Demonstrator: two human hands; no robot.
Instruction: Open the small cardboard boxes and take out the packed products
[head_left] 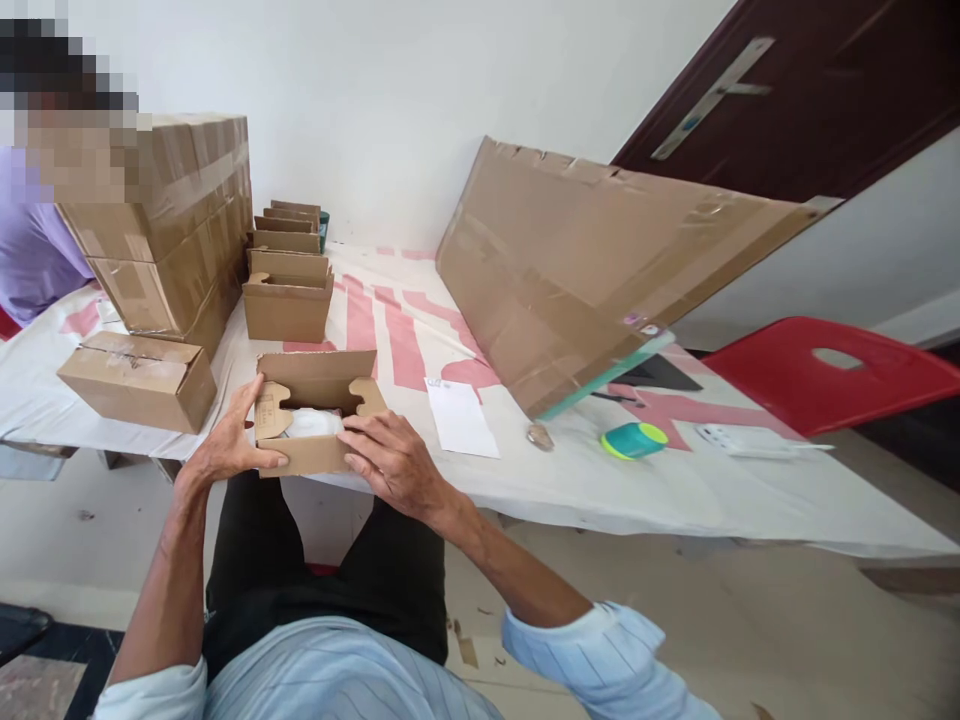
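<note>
A small open cardboard box [304,460] sits at the table's front edge, its lid raised at the back and its side flaps standing. Something white [313,422] lies inside; its kind is not clear. My left hand [232,435] grips the box's left side, thumb along the front wall. At the front right corner, my right hand [394,460] has its fingers bent over the rim and touching the wall. A white sheet of paper [463,418] lies to the right of the box.
Taped cartons [169,230] are stacked at the left, with a closed box [139,380] before them. Open boxes [289,305] line up behind. A large cardboard sheet [600,260] leans at the right, near a teal tape roll [634,441], a power strip [750,440] and a red chair [840,375]. A person [37,240] sits far left.
</note>
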